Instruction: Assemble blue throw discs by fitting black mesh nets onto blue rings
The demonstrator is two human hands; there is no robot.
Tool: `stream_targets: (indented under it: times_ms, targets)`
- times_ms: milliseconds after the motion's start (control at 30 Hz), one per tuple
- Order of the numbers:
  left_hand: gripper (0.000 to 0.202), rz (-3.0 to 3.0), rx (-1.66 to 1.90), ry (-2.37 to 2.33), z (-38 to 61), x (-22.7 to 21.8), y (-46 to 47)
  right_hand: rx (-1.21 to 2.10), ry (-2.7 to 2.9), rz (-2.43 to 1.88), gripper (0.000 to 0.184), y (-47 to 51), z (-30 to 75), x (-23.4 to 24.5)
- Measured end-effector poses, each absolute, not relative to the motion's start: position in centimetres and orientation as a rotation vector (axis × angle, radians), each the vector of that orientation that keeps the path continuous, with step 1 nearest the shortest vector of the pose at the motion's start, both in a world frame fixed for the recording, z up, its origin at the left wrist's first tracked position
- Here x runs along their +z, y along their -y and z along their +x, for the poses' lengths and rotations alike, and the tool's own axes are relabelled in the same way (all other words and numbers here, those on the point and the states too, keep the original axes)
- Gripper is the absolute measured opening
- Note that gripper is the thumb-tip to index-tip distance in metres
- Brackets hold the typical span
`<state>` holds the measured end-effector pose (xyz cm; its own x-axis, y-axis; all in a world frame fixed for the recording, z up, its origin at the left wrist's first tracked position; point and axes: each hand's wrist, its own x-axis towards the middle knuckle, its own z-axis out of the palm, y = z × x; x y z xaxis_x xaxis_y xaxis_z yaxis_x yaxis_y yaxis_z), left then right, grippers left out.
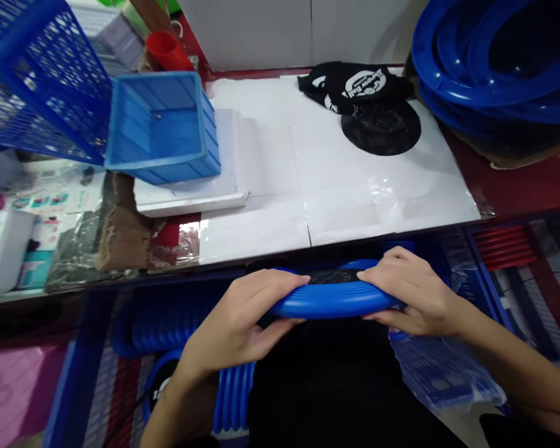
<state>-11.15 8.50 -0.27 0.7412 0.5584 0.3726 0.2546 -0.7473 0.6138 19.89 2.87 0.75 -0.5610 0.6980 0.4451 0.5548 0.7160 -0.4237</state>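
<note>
A blue plastic ring [335, 303] with black mesh fabric [335, 276] inside it is held nearly edge-on in front of my body, just below the table edge. My left hand [249, 317] grips its left side, fingers and thumb closed around the rim. On its right side my right hand [408, 292] is closed in the same way. Across the table lie black fabric pieces [368, 87] with white print, partly over a round black mesh disc [382, 127]. Stacked blue rings [448, 93] stand at the back right.
A light-blue bin [163, 168] rests on white boards at the left, beside a tilted blue crate [42, 81] and a red cup [168, 51]. Below the table are several blue rings [168, 326], a clear plastic bag [448, 373], red rings [506, 246] and a pink box [16, 392].
</note>
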Motion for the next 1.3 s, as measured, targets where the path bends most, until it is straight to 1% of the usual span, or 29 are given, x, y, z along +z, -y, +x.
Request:
stream_targets:
  times_ms: [167,300,500,667,833,1033,1200,1300]
  targets:
    - [0.042,2.522,0.739,-0.555,-10.3,0.4,-8.0,0.299,2.345,-0.892,0.038,-3.3,19.1,0.7]
    - [0.041,2.494,0.801,-0.575,-9.4,-0.4,-7.4,0.352,2.393,-0.942,0.043,-3.2,18.7,1.0]
    - [0.041,2.426,0.842,-0.564,-9.6,-0.7,-7.1,0.41,2.38,-0.978,0.034,-2.8,18.7,1.1]
    - [0.042,2.413,0.918,-0.626,-11.0,-1.1,-7.3,0.453,2.287,-0.97,0.038,-2.8,19.6,0.4]
    - [0.038,2.445,0.914,-0.561,-10.3,-1.6,-7.2,0.43,2.409,-1.004,0.042,-2.8,18.5,0.7]
    - [0.032,2.499,0.903,-0.519,-8.9,-1.1,-7.0,0.448,2.411,-0.987,0.037,-2.5,16.9,0.6]
    - [0.032,2.463,0.989,-0.622,-8.3,-1.7,-6.3,0.305,2.278,-1.036,0.029,-2.0,16.2,-0.2]
    - [0.03,2.443,1.006,-0.661,-8.1,-2.0,-5.9,0.322,2.24,-1.036,0.029,-1.9,16.1,-0.7]
